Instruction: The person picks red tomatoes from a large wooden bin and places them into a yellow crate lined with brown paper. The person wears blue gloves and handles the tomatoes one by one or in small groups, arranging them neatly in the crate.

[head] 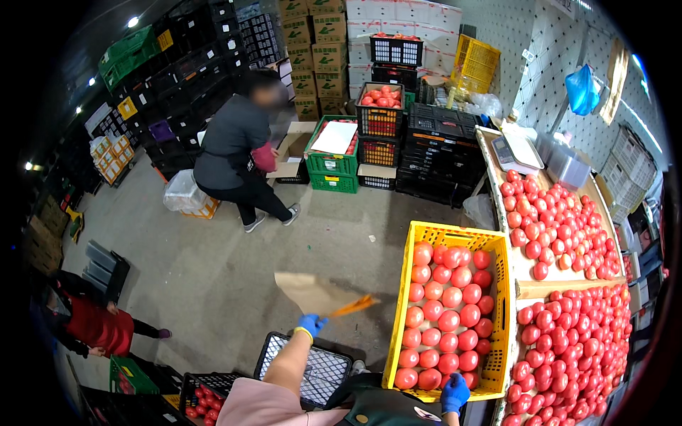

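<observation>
My left hand (310,326), in a blue glove, holds a sheet of brown paper (314,292) by its near edge. An orange strip (351,306) extends to the right from the same hand; whether it belongs to the sheet is unclear. The sheet hangs above the floor, left of a yellow plastic crate (506,319). Red tomatoes (448,320) fill that crate in rows. At its near wall is my right hand (454,393), also blue-gloved, close to the nearest tomatoes. Its fingers are partly hidden, so its grip is unclear.
A sorting table (570,289) piled with tomatoes runs along the right, with a scale (514,154) at its far end. An empty black crate (327,373) lies by my feet. One person (234,144) bends over a carton; another (101,319) is at left.
</observation>
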{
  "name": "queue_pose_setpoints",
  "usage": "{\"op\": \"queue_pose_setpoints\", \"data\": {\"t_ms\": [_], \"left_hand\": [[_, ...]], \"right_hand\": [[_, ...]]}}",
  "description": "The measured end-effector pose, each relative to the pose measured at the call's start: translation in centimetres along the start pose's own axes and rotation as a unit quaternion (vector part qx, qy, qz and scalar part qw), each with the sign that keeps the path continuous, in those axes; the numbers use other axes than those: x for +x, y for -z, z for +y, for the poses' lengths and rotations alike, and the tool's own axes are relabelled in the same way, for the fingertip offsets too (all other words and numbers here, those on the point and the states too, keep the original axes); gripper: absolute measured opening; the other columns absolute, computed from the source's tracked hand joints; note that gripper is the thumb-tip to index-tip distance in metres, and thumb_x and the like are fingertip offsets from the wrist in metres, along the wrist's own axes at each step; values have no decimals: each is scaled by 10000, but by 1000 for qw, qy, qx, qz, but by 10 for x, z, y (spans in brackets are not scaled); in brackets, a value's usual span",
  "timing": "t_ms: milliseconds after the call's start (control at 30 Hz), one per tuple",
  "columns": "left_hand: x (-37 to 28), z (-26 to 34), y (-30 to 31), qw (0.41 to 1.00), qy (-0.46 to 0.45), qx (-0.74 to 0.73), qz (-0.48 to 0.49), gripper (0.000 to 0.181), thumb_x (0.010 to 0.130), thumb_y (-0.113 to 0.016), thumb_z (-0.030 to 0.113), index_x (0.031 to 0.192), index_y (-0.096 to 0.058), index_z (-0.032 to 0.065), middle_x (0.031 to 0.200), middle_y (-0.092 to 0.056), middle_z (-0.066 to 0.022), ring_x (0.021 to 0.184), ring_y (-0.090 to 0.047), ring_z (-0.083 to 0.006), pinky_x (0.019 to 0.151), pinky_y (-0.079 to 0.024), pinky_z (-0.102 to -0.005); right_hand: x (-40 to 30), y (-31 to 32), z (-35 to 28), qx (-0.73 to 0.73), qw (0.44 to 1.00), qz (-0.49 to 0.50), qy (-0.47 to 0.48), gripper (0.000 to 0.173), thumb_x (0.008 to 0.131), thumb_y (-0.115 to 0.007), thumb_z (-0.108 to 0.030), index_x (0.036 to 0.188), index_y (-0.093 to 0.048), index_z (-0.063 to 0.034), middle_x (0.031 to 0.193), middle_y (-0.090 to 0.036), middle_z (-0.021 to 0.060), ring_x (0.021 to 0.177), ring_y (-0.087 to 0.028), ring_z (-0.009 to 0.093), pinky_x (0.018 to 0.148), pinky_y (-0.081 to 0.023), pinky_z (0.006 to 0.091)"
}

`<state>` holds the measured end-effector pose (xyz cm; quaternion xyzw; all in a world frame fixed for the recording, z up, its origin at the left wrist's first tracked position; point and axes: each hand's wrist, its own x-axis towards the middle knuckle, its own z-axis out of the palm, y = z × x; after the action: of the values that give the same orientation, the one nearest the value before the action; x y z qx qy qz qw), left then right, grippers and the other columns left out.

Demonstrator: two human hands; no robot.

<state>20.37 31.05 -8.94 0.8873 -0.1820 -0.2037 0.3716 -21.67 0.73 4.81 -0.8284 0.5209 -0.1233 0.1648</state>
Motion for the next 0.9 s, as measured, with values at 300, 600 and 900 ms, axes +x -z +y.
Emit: {"op": "queue_pose_setpoints", "data": {"t_ms": [300,600,900], "left_hand": [[119,85,101,769,199,-603,73,70,804,-533,14,857,-558,53,747,-525,-64,551,-484,-167,463,-449,-254],[184,36,160,838,146,-523,45,141,817,-595,40,956,-569,40,880,-626,-145,587,-565,-161,399,-390,-194],[202,82,181,860,126,-495,-1,173,818,-606,-6,983,-563,24,825,-613,-117,632,-581,-178,398,-351,-211]], "right_hand": [[-2,7,4,16,1000,-13,-22,139,794,-580,-157,915,-633,-112,865,-638,134,799,-620,331,682,-489,401],[4,7,2,14,999,-9,-40,119,818,-578,-231,905,-619,-161,836,-626,105,746,-609,332,620,-480,422],[2,6,-3,36,998,23,-38,124,821,-585,-253,897,-630,-166,842,-637,84,731,-620,310,616,-492,404]]}}
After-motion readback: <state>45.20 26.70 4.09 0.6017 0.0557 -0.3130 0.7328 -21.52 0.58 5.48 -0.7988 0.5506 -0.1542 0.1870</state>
